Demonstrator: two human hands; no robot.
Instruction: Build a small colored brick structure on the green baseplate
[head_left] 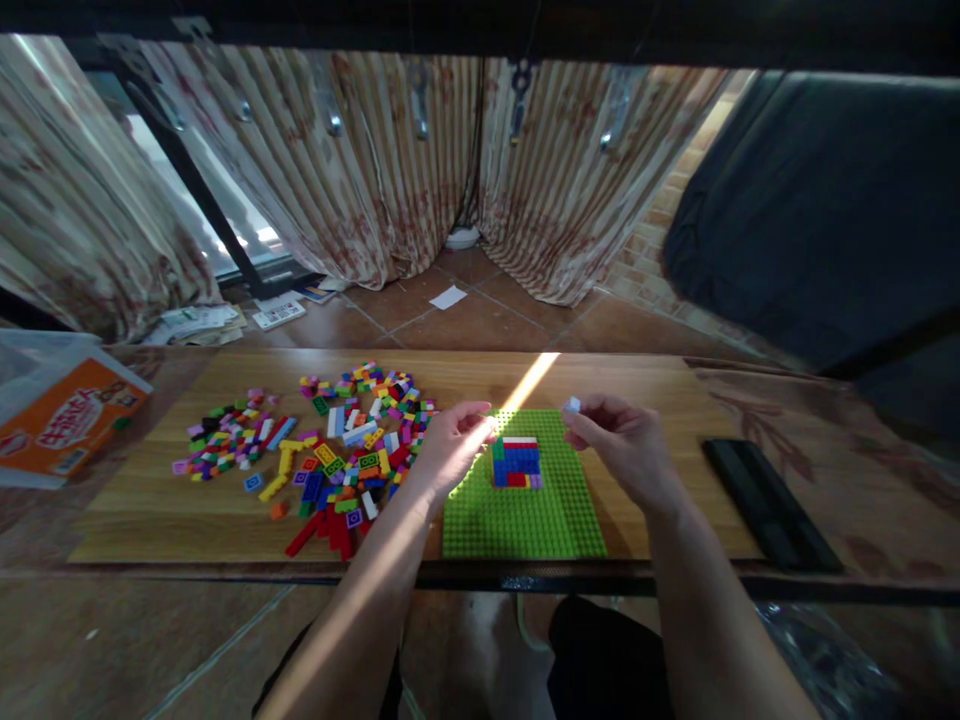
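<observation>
— Left hand (454, 440): placed where?
— Just right of the loose bricks (324, 453) spread over the left half of the wooden board (667, 385), and over the left edge of the green baseplate (559, 525).
— Clamped on anything?
— Curled, sunlit across the fingers; cannot tell whether together or apart.
— And to the right of those fingertips?
— On to the block of joined bricks (517, 463), set on the baseplate between both hands, nearer to the far edge than to the near one. Mostly blue, with white and red along the far side, green at the far left.
— Next, the right hand (626, 445)?
— Clamped, thumb against finger, on a small pale brick (572, 404), seen by the baseplate's far right corner, right of the block and farther from the body. Height above the baseplate hard to tell.
— And farthest right?
— Down to a long black object (772, 505) by the wooden board's right edge.
</observation>
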